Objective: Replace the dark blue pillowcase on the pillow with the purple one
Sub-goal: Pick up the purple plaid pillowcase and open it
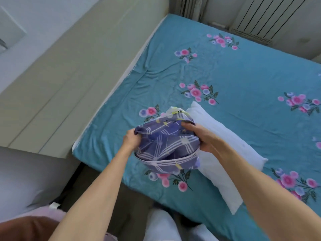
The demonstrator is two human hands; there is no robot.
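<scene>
A bare white pillow (pixel 224 153) lies on the teal flowered bed sheet (pixel 243 70), running from the bed's middle toward its near edge. I hold a bunched purple checked pillowcase (pixel 170 146) in the air above the pillow's left end. My left hand (pixel 131 139) grips its left edge. My right hand (pixel 199 136) grips its right side, fingers curled into the cloth. The pillowcase hides part of the pillow's far end. No dark blue pillowcase is in view.
A beige headboard panel (pixel 69 75) runs along the bed's left side. A radiator (pixel 271 16) stands against the far wall. Below, a dark floor strip (pixel 97 176), a pink cloth (pixel 52 213) and my white-clad legs (pixel 161 225) show.
</scene>
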